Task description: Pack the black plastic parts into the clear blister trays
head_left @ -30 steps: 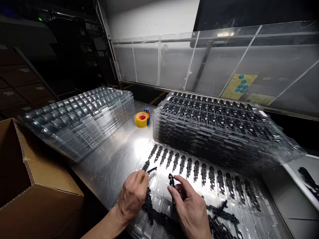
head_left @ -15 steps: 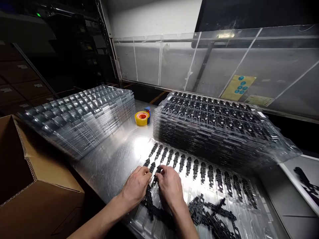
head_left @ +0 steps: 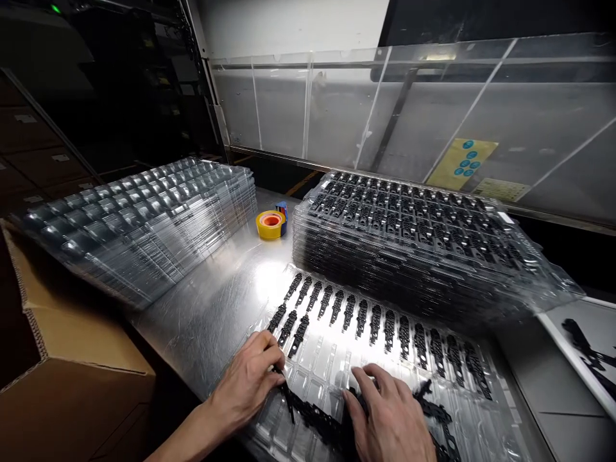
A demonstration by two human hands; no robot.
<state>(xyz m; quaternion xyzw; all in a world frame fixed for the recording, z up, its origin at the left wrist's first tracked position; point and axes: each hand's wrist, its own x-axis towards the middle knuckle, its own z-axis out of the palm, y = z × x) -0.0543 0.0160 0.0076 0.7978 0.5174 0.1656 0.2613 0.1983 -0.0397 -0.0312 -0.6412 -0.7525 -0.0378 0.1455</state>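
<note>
A clear plastic tray (head_left: pixel 332 359) lies in front of me on the metal table; its far row is filled with black plastic parts (head_left: pixel 375 321), and three more sit at the left of the second row. My left hand (head_left: pixel 248 382) rests on the tray's near left, its fingers pinched round a thin black part (head_left: pixel 287 398). My right hand (head_left: pixel 389 417) lies over a loose heap of black parts (head_left: pixel 433 417) on the tray's near side, fingers curled down into them. What the right fingers hold is hidden.
A tall stack of filled trays (head_left: pixel 414 244) stands behind the working tray. A stack of empty clear trays (head_left: pixel 139 224) sits at the left, above an open cardboard box (head_left: pixel 72 359). A yellow tape roll (head_left: pixel 270 224) lies between the stacks. A clear screen runs along the back.
Both hands pulled back from the second row, leaving three parts seated there. My right hand moved right onto the loose heap; my left dropped to the tray's near left.
</note>
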